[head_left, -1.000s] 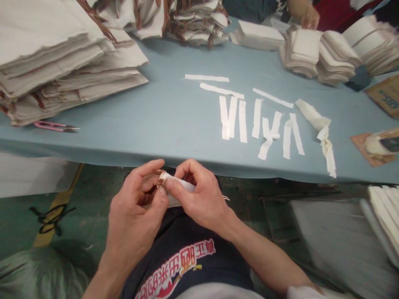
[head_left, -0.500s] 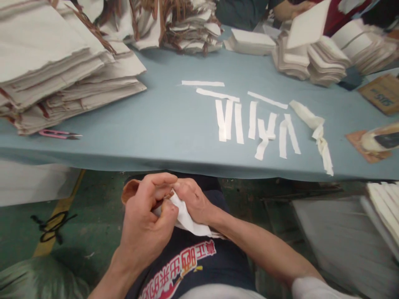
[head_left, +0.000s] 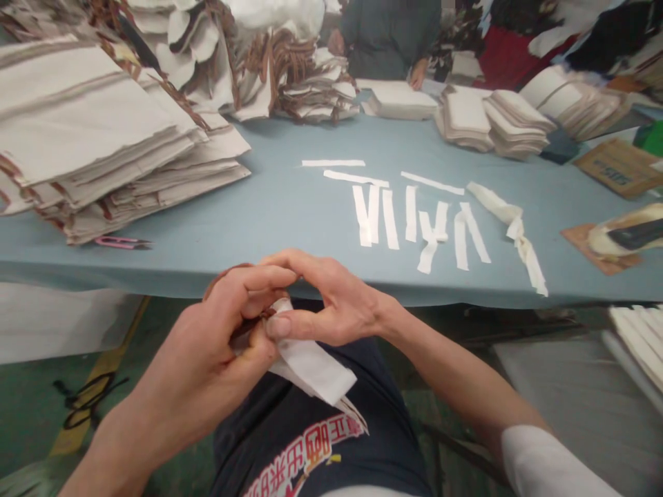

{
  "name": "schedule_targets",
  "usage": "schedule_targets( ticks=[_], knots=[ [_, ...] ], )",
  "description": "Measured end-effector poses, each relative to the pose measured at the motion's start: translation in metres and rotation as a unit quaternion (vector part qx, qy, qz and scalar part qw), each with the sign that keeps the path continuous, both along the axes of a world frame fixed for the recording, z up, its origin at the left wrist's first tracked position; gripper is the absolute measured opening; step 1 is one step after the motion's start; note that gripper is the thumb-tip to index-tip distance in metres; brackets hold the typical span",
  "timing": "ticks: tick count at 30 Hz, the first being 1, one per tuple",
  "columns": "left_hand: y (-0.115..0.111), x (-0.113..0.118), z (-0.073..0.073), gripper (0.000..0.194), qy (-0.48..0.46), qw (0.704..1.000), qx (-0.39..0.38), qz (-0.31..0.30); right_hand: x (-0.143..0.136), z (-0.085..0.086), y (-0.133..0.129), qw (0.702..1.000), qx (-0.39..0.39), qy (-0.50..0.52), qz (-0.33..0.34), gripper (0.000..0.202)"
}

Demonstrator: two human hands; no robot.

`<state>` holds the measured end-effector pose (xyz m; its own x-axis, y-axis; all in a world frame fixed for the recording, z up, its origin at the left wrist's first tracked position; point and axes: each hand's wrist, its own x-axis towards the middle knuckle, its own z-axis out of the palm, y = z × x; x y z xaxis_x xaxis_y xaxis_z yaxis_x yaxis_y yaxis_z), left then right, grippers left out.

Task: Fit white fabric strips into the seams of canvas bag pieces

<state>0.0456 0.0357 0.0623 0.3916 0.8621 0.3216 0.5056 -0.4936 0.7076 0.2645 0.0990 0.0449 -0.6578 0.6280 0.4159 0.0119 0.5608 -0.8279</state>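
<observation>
Both hands meet over my lap, just in front of the table edge. Between them is a white fabric strip (head_left: 315, 369), with a brown-edged piece (head_left: 355, 413) showing beneath its lower end. My left hand (head_left: 222, 338) is closed around the brown part of this piece, which shows partly behind its fingers. My right hand (head_left: 331, 304) pinches the upper end of the white strip, its thumb pressed close to the left fingertips. What lies inside the fingers is mostly hidden.
Several white strips (head_left: 391, 219) lie on the blue-covered table (head_left: 290, 228). Stacked white panels (head_left: 98, 131) and pink thread snips (head_left: 123, 242) are at left. More stacks (head_left: 466, 121), a cardboard box (head_left: 619, 168) and a dark-handled tool (head_left: 635, 231) are at right. Across the table stands a person (head_left: 391, 41).
Both hands have risen towards the table edge. My right thumb has come over onto the white strip, whose loose end now hangs further out. The view has tilted up slightly.
</observation>
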Motion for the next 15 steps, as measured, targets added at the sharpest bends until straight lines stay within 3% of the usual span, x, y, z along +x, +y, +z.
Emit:
schedule_targets(
  ticks=[3, 8, 11, 15],
  knots=[
    [0.001, -0.004, 0.010, 0.043, 0.036, 0.998, 0.038, -0.020, -0.002, 0.019, 0.007, 0.991, 0.073, -0.110, 0.019, 0.033],
    [-0.003, -0.003, 0.012, 0.044, 0.080, 0.993, 0.083, 0.013, 0.004, 0.053, 0.006, 0.960, 0.029, -0.272, 0.053, 0.020],
    [-0.005, -0.002, 0.010, 0.036, 0.091, 0.991, 0.074, 0.058, 0.002, 0.055, 0.001, 0.959, 0.022, -0.281, 0.037, 0.020],
    [-0.004, -0.006, 0.009, 0.024, 0.096, 0.990, 0.035, 0.093, -0.009, 0.042, -0.006, 0.964, 0.001, -0.265, -0.010, 0.026]
  ],
)
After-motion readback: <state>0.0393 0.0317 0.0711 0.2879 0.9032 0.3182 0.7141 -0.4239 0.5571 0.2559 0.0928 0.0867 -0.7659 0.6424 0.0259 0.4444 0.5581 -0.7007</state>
